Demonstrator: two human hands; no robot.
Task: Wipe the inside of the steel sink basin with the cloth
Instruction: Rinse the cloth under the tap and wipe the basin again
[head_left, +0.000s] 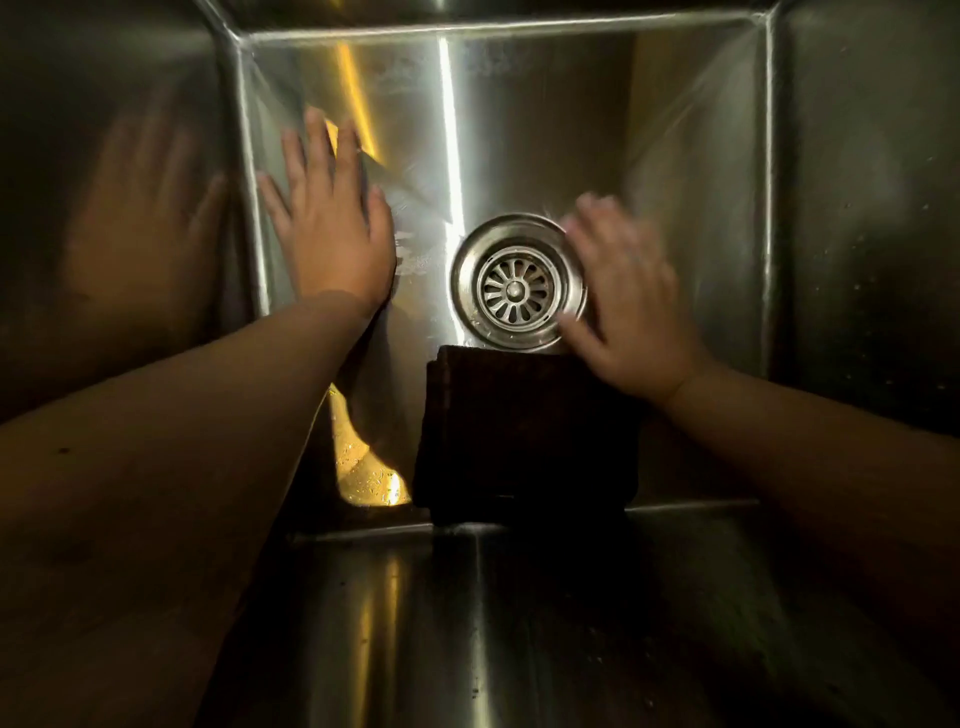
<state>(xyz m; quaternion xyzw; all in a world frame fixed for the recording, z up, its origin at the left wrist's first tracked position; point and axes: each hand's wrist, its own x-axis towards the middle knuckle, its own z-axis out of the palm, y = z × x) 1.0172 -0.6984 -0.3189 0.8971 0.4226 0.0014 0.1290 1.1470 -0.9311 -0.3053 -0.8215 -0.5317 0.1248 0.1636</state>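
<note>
Both hands are down inside the steel sink basin (519, 130). The left hand (332, 228) lies flat on the basin floor at about 9 o'clock from the drain strainer (515, 285), fingers spread wide and holding nothing; its reflection shows in the left wall. The right hand (631, 306) sits at 3 o'clock from the drain, fingers loosely spread and blurred, so it seems to grip nothing, though its heel overlaps the far right corner of the cloth (524, 436). The dark, folded cloth lies on the basin floor at 6 o'clock from the drain, its far edge just touching the drain's rim.
</note>
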